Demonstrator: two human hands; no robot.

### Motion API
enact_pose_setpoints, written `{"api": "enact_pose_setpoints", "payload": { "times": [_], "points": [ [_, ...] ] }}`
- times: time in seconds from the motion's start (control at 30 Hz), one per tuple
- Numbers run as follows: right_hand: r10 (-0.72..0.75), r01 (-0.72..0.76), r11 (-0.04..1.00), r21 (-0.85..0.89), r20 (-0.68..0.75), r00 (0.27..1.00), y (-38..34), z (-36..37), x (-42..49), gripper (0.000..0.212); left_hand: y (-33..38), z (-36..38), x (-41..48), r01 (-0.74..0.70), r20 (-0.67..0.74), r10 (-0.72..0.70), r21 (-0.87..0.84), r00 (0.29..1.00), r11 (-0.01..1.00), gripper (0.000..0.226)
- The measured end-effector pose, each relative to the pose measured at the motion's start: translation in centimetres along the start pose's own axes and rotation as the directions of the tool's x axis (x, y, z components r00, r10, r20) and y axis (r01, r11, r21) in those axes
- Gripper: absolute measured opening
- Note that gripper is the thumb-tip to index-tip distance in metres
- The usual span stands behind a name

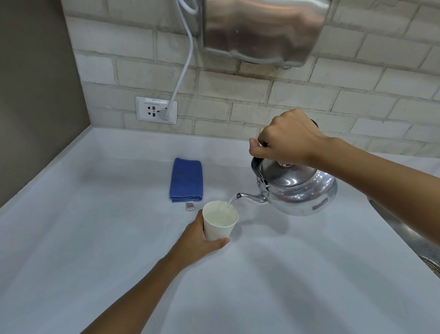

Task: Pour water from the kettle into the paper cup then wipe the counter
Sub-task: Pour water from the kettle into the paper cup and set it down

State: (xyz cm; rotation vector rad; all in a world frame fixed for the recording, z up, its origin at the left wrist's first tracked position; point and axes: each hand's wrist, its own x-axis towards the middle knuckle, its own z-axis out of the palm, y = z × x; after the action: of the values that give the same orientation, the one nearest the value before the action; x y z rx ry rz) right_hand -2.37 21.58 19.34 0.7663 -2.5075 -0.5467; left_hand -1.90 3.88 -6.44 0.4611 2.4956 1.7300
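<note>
Right hand (287, 138) tilts kettle (298, 189) over paper cup (218, 223) gripped by left hand (197, 240).

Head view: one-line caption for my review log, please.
Right hand tilts the steel kettle, pouring water into a paper cup steadied by the left hand; folded blue cloth waits behind.

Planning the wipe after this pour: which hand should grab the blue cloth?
Left, probably. The left hand steadies the paper cup, right beside the folded blue cloth. The right hand is across the counter, gripping the tilted kettle, which must be set down first.
</note>
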Motion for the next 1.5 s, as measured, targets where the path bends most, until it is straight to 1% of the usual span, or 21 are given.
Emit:
{"api": "enact_pose_setpoints", "payload": {
  "times": [0.47,0.77,1.03,1.27,1.4,1.5],
  "points": [
    [-0.009,0.009,1.000,-0.002,-0.011,1.000,-0.1,0.2,0.0,0.051,0.0,-0.1,0.0,-0.006,0.001,0.006,-0.002,1.000,1.000,0.075],
    [-0.037,0.037,0.999,0.015,-0.011,0.999,-0.4,0.6,0.1,0.050,0.0,-0.1,0.0,-0.005,0.003,0.005,0.007,1.000,1.000,0.077],
    [-0.063,0.065,0.997,0.049,-0.041,0.997,-0.2,2.2,-0.3,0.050,-0.1,-0.1,-0.1,0.000,0.011,0.000,0.001,1.000,1.000,0.081],
    [0.021,-0.008,0.995,0.100,-0.125,0.992,0.4,4.9,-1.6,0.048,-0.1,-0.1,0.0,0.011,0.016,-0.012,0.017,1.000,1.000,0.079],
    [0.140,-0.104,0.976,0.189,-0.186,0.972,2.1,6.4,-2.0,0.049,-0.1,0.0,0.0,0.032,0.013,-0.032,0.023,0.999,0.999,0.076],
    [0.262,-0.221,0.942,0.253,-0.143,0.954,3.7,7.7,-1.4,0.049,-0.2,0.0,0.1,0.043,0.011,-0.043,0.025,0.999,0.999,0.072]
  ]
}}
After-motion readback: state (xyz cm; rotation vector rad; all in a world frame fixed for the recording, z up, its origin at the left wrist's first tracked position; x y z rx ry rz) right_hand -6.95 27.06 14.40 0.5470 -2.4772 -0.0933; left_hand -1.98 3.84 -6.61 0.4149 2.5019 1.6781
